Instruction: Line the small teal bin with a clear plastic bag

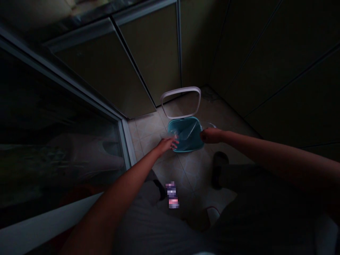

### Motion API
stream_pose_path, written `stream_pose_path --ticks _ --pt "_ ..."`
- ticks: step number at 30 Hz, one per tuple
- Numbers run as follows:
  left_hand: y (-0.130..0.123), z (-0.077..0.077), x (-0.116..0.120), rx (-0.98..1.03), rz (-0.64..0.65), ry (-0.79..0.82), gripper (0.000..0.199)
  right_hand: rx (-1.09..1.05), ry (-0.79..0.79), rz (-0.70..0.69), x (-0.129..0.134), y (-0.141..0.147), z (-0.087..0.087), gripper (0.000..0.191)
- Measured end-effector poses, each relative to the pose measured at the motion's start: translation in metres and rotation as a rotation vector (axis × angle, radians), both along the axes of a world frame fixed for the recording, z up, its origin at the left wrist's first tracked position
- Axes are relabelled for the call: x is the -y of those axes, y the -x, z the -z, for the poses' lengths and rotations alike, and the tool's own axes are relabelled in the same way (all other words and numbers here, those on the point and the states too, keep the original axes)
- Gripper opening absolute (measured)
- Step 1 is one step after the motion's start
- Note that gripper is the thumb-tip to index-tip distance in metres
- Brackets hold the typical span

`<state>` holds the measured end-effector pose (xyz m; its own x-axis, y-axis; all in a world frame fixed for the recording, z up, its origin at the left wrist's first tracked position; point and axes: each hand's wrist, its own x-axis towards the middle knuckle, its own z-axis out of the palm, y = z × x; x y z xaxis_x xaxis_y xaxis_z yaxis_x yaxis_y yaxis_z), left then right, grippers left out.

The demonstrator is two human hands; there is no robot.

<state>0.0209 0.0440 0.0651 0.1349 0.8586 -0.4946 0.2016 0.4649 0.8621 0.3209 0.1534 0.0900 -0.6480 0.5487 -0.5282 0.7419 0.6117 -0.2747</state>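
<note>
Tiled floor (191,170) between cabinets (151,53), glass door (53,141); teal bin (180,124). Left fingers (172,142) spread at plastic liner (190,134), right fingers (204,136) closed on it.

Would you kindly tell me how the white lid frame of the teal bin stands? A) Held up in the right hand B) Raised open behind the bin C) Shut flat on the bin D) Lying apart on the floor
B. The white lid frame stands up behind the teal bin, leaving the bin's opening uncovered.

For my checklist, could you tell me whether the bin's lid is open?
Open: the white lid frame stands raised behind the teal bin, leaving its plastic liner uncovered.
</note>
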Motion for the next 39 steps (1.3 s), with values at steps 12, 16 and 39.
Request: stream_pose_path --ticks 12,16,39 --pt "0.068 -0.006 -0.046 -0.235 -0.512 -0.128 0.051 -0.081 0.049 -0.013 -0.014 -0.024 0.009 0.010" --pt "0.060 0.005 -0.028 -0.592 -0.090 -0.393 0.021 -0.136 0.067 -0.008 -0.018 -0.031 0.011 0.010" --pt "0.034 0.001 0.019 -0.910 0.849 -0.311 0.022 0.071 0.292 -0.017 0.003 -0.029 0.037 0.007"
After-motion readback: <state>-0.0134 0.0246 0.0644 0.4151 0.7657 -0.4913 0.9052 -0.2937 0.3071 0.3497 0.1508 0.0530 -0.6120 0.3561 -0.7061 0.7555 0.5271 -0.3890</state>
